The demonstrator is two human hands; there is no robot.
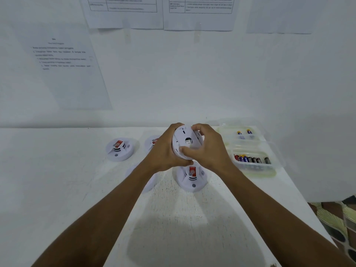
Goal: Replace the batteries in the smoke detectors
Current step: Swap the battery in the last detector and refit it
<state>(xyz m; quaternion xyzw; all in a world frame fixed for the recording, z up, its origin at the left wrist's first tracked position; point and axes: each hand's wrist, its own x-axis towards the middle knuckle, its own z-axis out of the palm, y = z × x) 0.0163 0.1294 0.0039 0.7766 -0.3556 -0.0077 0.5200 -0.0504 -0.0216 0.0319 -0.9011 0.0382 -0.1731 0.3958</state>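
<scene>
Head view: left hand (165, 151) and right hand (210, 149) fingers (198, 128) grip one smoke detector (185, 140), back showing, likely to twist it open

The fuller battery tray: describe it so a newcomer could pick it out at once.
On the white table against the wall, two clear plastic trays sit along the right edge. The fuller battery tray is the nearer one, holding a row of batteries; the farther tray holds only two.

The wall sheets (63, 60) carry print too blurred to read. The red label (192, 171) on each detector (192, 183) and the batteries' (252, 159) wrappers are likewise illegible.
</scene>
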